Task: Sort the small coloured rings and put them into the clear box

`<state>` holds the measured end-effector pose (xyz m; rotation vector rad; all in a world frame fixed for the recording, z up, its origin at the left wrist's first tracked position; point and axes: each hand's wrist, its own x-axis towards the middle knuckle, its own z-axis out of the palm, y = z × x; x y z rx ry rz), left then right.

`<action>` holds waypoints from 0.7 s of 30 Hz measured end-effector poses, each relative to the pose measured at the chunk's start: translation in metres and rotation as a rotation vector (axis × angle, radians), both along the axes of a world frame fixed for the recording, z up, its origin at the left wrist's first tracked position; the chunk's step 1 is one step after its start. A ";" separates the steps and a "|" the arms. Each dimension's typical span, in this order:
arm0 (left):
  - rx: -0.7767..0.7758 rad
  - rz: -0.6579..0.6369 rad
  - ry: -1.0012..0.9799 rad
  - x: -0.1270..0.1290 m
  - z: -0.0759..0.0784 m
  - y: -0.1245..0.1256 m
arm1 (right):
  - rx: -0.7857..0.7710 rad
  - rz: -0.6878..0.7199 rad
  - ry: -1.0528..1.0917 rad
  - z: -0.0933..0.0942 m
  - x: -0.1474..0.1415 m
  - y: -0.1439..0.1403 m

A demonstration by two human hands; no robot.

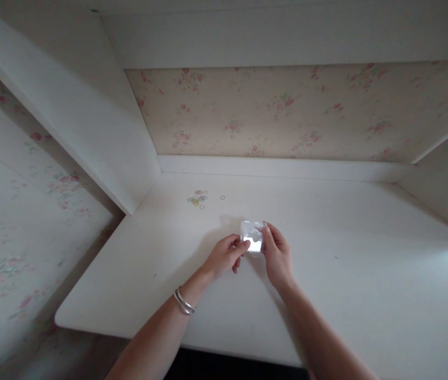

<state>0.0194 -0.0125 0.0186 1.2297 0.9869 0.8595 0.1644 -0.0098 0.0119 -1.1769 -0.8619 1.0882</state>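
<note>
Between my two hands is a small clear plastic case (253, 232), roughly square, with a bright reflection across its lower part. My left hand (226, 255) grips its left edge, thumb on the front face and fingers curled behind. The right edge is pinched by my right hand (277, 254), thumb near the upper corner. What the case contains, if anything, I cannot make out. A little beyond and to the left, a cluster of small coloured rings (197, 200) lies on the white desk (351, 295). One ring (222, 197) lies apart from them.
A white side panel (89, 105) stands at the left of the desk, and a white board (287, 37) runs above. Floral wallpaper (263, 113) covers the back wall behind a low white ledge (287, 168). The desk's rounded corner (58, 318) is at lower left.
</note>
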 end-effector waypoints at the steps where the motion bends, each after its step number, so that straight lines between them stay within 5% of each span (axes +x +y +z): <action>1: 0.000 0.008 -0.013 0.000 0.000 0.001 | -0.013 0.021 0.017 0.000 -0.001 0.000; 8: 0.046 0.094 -0.062 -0.002 0.004 0.002 | -0.057 0.252 0.086 -0.002 -0.005 -0.004; 17: -0.022 0.064 -0.059 0.001 -0.002 0.004 | -0.061 0.203 0.055 0.002 -0.004 -0.002; 21: -0.083 0.058 -0.050 0.001 -0.003 0.006 | -0.076 0.066 0.046 0.005 0.025 0.011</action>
